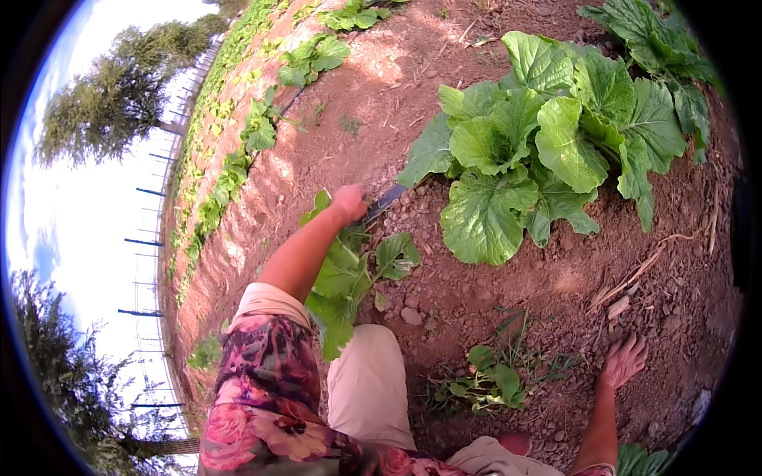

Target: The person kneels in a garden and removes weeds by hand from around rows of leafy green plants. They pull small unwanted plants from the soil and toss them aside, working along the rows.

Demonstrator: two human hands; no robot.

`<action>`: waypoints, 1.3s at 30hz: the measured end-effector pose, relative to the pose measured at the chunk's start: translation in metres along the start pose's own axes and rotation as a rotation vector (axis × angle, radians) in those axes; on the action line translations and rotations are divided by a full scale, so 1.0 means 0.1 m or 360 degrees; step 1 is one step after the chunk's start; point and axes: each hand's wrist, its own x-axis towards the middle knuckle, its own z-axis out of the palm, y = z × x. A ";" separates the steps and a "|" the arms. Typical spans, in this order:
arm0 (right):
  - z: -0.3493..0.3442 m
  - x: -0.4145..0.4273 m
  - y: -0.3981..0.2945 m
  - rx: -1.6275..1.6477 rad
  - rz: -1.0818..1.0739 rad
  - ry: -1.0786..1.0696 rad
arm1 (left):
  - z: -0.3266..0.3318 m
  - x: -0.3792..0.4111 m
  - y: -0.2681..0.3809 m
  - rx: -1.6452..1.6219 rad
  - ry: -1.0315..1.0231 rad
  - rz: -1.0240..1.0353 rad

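My left hand [349, 204] reaches to the soil beside a black flat drip hose [386, 201], its fingers curled and their tips hidden. Whether it grips anything is not visible. Under that forearm grows a leafy green plant [339, 276], partly covered by the arm; one of its leaves [397, 256] has holes. My right hand [623, 360] rests on the reddish soil with fingers apart and nothing seen in it. Between the hands and nearer my body lies a patch of small leafy plants and grass [485, 381].
A large broad-leaved vegetable plant [494, 137] spreads over the hose's far end, with another [661, 53] beyond. Dry stalks [634, 273] lie near my right hand. A row of low plants [226, 181] runs at left, before a wire fence [146, 242] and trees [113, 89].
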 end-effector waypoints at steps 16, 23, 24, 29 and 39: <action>0.02 0.01 0.01 0.0038 0.0005 0.0053 | -0.21 -0.46 0.40 0.0241 -0.0771 0.0262; -0.11 0.01 -0.03 0.0158 -0.0014 0.0063 | -0.22 -0.35 0.36 -0.0139 -0.1063 0.0115; -0.10 0.01 -0.02 0.0177 -0.0018 0.0055 | -0.16 -0.29 0.30 -0.0389 -0.1193 -0.0100; -0.22 0.04 -0.01 0.0234 -0.0005 -0.0016 | -0.12 -0.34 0.34 -0.0577 -0.1085 -0.0351; -0.11 0.01 -0.03 0.0226 -0.0004 0.0049 | -0.44 -0.40 0.42 0.0051 -0.0788 0.0395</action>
